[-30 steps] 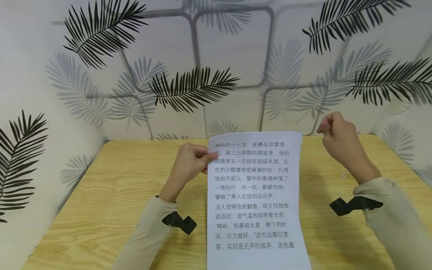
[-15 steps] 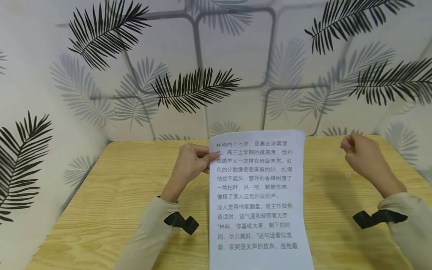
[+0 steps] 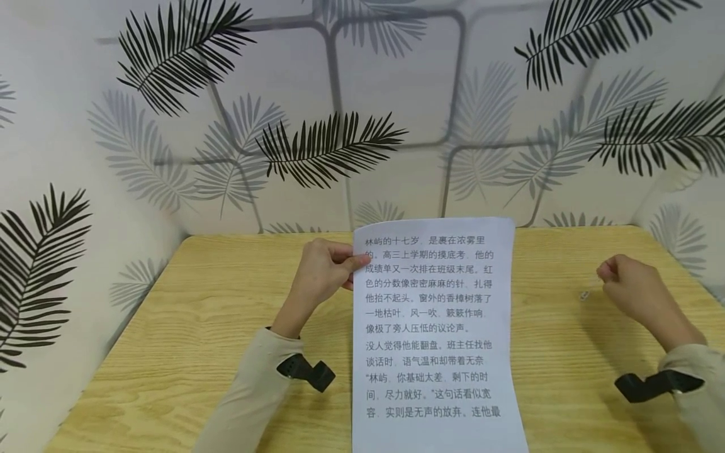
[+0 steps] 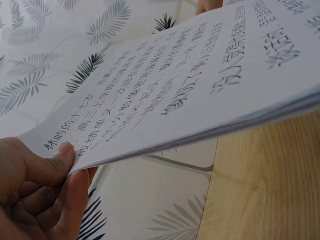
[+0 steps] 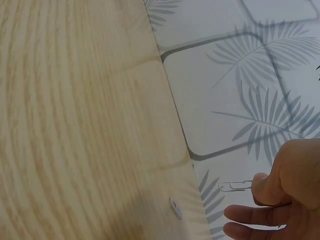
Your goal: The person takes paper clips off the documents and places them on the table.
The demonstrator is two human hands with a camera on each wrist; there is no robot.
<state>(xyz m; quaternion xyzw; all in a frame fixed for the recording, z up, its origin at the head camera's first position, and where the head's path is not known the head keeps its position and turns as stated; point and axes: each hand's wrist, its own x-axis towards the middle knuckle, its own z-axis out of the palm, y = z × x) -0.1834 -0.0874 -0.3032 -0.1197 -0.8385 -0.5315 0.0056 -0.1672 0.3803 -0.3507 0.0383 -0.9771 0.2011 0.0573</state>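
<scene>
My left hand (image 3: pixel 324 272) pinches the upper left edge of a stack of printed paper (image 3: pixel 430 371), thumb on top and fingers beneath. In the left wrist view several sheets show along the stack's edge (image 4: pixel 210 135), raised at an angle over the table. My right hand (image 3: pixel 642 299) is over the right side of the table, apart from the paper. Between its thumb and index finger it pinches a paper clip (image 5: pixel 235 186), whose looped end sticks out; its other fingers are extended. A small silvery clip (image 5: pixel 175 208) lies on the table near that hand.
The wooden table (image 3: pixel 226 314) meets a wall covering with a leaf print (image 3: pixel 328 151) at its back and left. Each wrist wears a black strap with a camera, the left camera (image 3: pixel 320 375) close to the paper's left edge.
My right hand has moved right and down toward the near side, away from the paper, with the paper clip in it. The left hand keeps its hold on the paper; the view shifts slightly.
</scene>
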